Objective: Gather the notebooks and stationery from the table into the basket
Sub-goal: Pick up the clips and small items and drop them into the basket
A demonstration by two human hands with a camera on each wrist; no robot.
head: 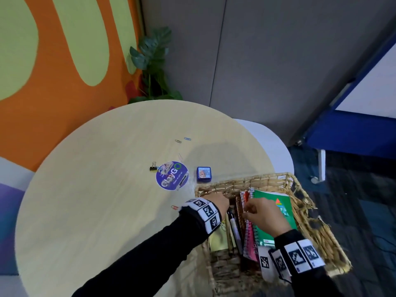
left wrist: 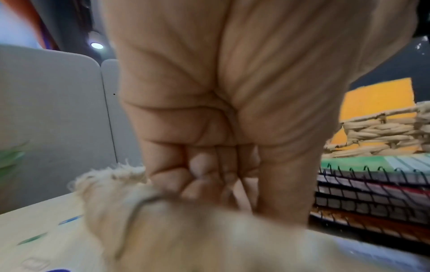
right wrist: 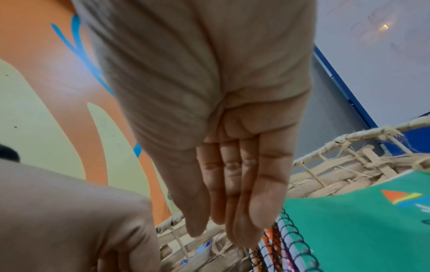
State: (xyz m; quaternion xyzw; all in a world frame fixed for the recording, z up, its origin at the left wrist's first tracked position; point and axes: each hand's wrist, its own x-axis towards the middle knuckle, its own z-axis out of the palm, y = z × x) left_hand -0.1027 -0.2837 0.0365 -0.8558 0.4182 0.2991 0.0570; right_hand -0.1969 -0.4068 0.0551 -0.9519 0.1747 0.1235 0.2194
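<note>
In the basket [head: 304,202], at the table's near right edge, the notebooks [head: 276,213] stand on edge in a row, green cover outermost on the right, spiral bindings uppermost. Their long axis runs from the near end of the basket toward the far wall, roughly parallel with the basket's long sides. A pen [head: 235,229] lies left of them along the same line, beside a yellow pad [head: 218,239].

Progress, as judged: the bulk items are in; the small stationery is not. Left on the table [head: 96,189] are a blue box [head: 203,174] just beyond the basket's far wall, a binder clip [head: 153,168] at the edge of a round sticker [head: 172,175], two paperclips [head: 183,139] farther out, and a red clip [head: 174,207] beside the left wrist.

The left hand [head: 216,203] rests at the basket's left rim; in the wrist view its fingers [left wrist: 193,180] curl inward against the weave, but whether they grip it or hold anything I cannot tell. The right hand [head: 264,217] sits over the bindings, fingers [right wrist: 244,211] straight and together, tips at the spirals, nothing held; it appears to be steadying the row.
</note>
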